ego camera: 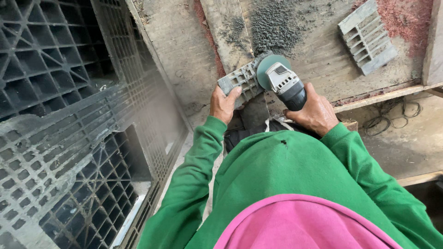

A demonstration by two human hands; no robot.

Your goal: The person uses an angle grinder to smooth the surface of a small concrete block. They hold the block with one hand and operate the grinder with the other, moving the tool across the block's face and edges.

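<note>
A big dark plastic pallet [69, 129] leans well to the left of the wooden workbench [184, 60]. On the bench's far right lies a grey ribbed plastic piece [367, 37], and grey shavings [274, 27] pile at its middle. At the bench's near edge, the right hand [314, 113] is wrapped tight around an angle grinder [284, 83], its disc touching a smaller grey plastic block [242, 83]. The left hand [224, 103] clamps that block, thumb on top.
</note>
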